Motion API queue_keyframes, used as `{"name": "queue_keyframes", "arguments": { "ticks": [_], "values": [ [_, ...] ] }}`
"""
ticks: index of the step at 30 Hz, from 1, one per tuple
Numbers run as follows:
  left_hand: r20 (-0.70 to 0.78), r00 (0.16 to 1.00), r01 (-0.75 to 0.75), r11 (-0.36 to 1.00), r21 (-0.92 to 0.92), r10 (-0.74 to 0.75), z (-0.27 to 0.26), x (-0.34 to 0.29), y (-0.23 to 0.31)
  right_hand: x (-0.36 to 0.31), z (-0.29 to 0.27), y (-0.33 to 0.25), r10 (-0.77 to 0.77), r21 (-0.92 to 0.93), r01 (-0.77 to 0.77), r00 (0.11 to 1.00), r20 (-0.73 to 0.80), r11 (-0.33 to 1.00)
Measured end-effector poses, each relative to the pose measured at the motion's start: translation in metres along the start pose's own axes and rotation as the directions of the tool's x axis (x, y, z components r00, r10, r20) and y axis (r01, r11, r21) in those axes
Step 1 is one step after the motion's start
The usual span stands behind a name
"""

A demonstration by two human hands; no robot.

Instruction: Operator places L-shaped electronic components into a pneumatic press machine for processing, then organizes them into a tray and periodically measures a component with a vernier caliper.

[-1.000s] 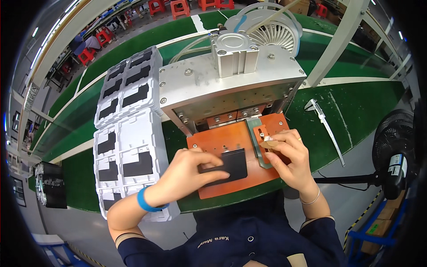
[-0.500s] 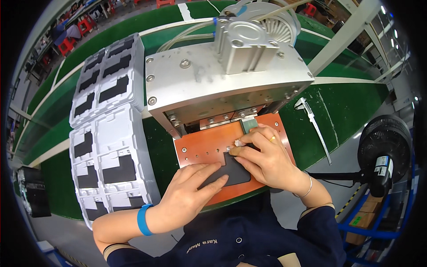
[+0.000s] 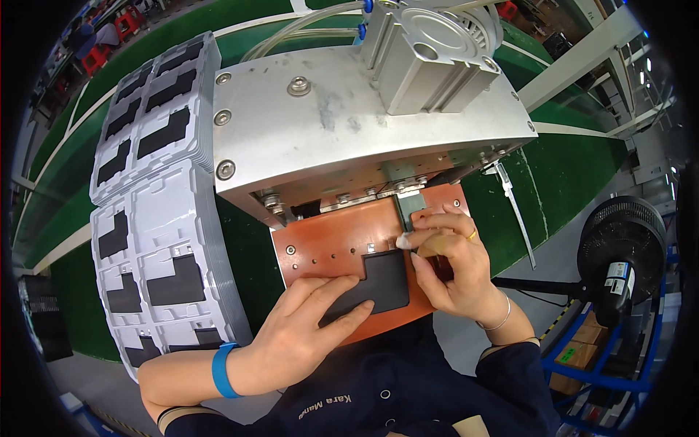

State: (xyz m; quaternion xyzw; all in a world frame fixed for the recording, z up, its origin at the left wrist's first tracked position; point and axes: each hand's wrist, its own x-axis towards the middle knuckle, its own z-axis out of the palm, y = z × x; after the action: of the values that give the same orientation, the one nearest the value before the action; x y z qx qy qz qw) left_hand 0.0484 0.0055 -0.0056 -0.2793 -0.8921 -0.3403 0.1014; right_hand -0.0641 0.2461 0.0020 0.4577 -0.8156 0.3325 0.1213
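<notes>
A flat black L-shaped piece (image 3: 387, 280) lies on the orange plate (image 3: 320, 244) in front of the metal press. My left hand (image 3: 295, 320) grips the piece's left arm, with fingers and thumb along its two edges. Just right of the piece is my right hand (image 3: 455, 262), its fingers curled and thumb bent inward. A small whitish bit (image 3: 403, 241) shows at its fingertips; I cannot tell whether it is held or worn on a finger. A small shiny tab (image 3: 370, 248) sits at the piece's upper edge. Behind the right fingers a green strip (image 3: 412, 204) runs under the press.
The metal press (image 3: 349, 109) with its cylinder (image 3: 437, 69) stands over the plate's far side. Stacked white trays (image 3: 164, 197) with black L-shaped pieces are at left. A caliper (image 3: 513, 204) lies on the green table at right, near a black fan (image 3: 619, 247).
My right hand has drawn back to the right, off the piece's upper edge, uncovering the shiny tab. My left hand stays on the piece. The view has shifted slightly closer to the press.
</notes>
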Motion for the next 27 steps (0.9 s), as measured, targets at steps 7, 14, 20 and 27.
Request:
{"name": "queue_keyframes", "arguments": {
  "ticks": [7, 14, 20, 27],
  "values": [
    [0.008, 1.0, 0.001, 1.0, 0.008, -0.001, 0.0, 0.004, 0.002, 0.006, 0.0, -0.01, -0.04, -0.241, 0.065, 0.993, 0.109, 0.968],
    [-0.013, 1.0, 0.028, 0.999, 0.047, -0.027, -0.001, 0.006, 0.005, -0.008, -0.011, 0.004, -0.04, -0.188, 0.01, 0.987, -0.159, 0.982],
    [-0.052, 0.997, 0.055, 0.996, 0.069, -0.051, 0.001, 0.021, -0.007, -0.017, -0.018, -0.001, 0.009, -0.067, -0.007, 1.0, 0.025, 0.998],
    [-0.069, 0.995, 0.083, 0.991, 0.104, -0.076, 0.0, 0.036, -0.015, -0.017, -0.018, 0.001, 0.001, -0.096, 0.016, 0.985, 0.171, 0.995]
  ]
}}
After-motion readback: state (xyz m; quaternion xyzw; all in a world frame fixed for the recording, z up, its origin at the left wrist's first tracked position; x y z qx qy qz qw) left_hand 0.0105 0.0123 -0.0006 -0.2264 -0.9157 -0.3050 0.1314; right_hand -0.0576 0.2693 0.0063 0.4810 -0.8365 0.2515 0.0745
